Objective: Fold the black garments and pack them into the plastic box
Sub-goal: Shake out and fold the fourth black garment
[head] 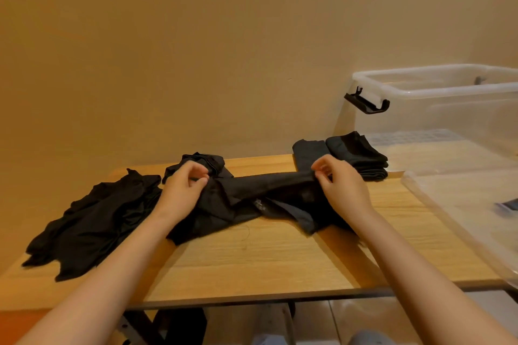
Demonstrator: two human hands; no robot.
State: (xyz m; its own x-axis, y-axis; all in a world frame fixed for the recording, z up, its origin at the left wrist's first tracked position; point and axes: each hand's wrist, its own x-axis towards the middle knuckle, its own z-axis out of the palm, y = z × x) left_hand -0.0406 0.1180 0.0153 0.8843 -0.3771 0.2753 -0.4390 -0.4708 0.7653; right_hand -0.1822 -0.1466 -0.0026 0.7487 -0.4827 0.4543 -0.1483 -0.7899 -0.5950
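We see thin, matt black cloth in the garment (266, 187) pinched between the left hand (183, 190) and the right hand (343, 187). Left of the left hand, the heap of black garments (92, 224) shows a faint sheen. Under both hands the tabletop (266, 260) is pale wood grain, smooth and satin. Beyond the right hand, the folded garments (356, 154) are matt cloth, and the plastic box (437, 87) is clear and glossy, with a black plastic latch (365, 102).
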